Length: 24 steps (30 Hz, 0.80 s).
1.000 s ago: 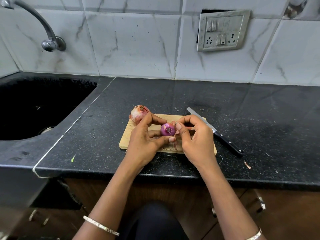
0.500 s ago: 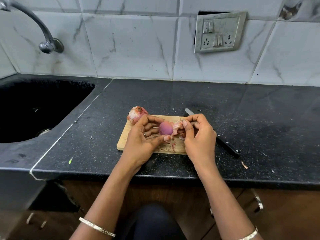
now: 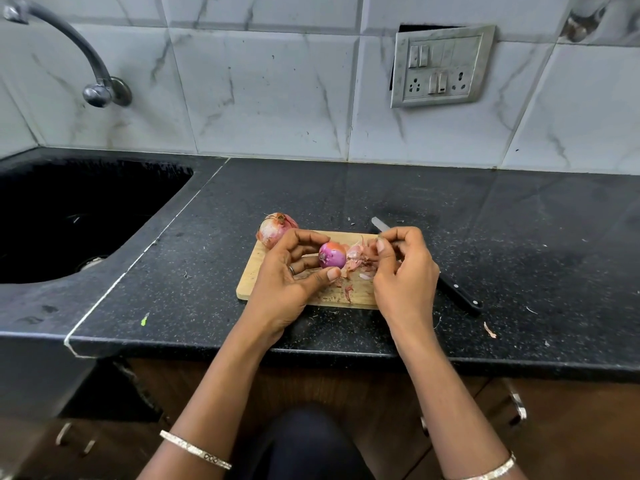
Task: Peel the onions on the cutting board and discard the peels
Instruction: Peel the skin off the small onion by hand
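Note:
Over the wooden cutting board (image 3: 249, 282) my left hand (image 3: 287, 275) grips a small purple onion (image 3: 331, 255) between thumb and fingers. Most of its glossy purple flesh is bare. My right hand (image 3: 401, 271) pinches a strip of pink papery peel (image 3: 358, 254) that still hangs from the onion's right side. A second onion (image 3: 273, 230), still in its dry skin, lies at the board's far left corner. Small peel scraps (image 3: 348, 292) lie on the board.
A black-handled knife (image 3: 457, 292) lies on the black counter to the right of the board, its blade partly behind my right hand. A dark sink (image 3: 69, 216) with a tap (image 3: 93, 88) is at the left. One peel scrap (image 3: 489, 330) lies near the counter's front edge.
My right hand has pulled a strip of peel away from the onion to the right. More of the purple flesh shows. The left hand has turned the onion a little.

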{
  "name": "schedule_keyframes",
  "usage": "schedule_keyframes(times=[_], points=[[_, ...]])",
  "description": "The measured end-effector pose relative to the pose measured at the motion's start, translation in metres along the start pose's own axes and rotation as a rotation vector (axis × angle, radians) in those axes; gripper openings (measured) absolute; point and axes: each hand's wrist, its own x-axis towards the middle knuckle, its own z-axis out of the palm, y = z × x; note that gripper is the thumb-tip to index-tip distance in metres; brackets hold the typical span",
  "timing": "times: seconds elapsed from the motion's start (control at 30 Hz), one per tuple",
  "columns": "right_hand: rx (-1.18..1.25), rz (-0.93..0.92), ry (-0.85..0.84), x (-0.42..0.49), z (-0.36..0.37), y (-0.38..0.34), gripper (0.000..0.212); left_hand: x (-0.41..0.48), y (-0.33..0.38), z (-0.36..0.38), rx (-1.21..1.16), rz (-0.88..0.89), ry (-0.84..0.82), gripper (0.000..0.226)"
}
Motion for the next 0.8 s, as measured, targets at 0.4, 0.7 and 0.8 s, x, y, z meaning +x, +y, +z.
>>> schedule_keyframes(times=[0.4, 0.7, 0.8], points=[[0.138, -0.171, -0.257, -0.0023, 0.0019, -0.0083, 0.014, 0.0006, -0.0026, 0.0002, 0.162, 0.073, 0.009, 0.047], [0.201, -0.16, -0.291, -0.0046, 0.0035, -0.0033, 0.017, 0.0013, -0.0029, 0.0009, 0.26, 0.103, 0.026, 0.043], [0.189, -0.178, -0.291, -0.0055, 0.0039, -0.0017, 0.016, 0.0011, -0.0025, 0.0014, 0.297, 0.11, 0.038, 0.042]])
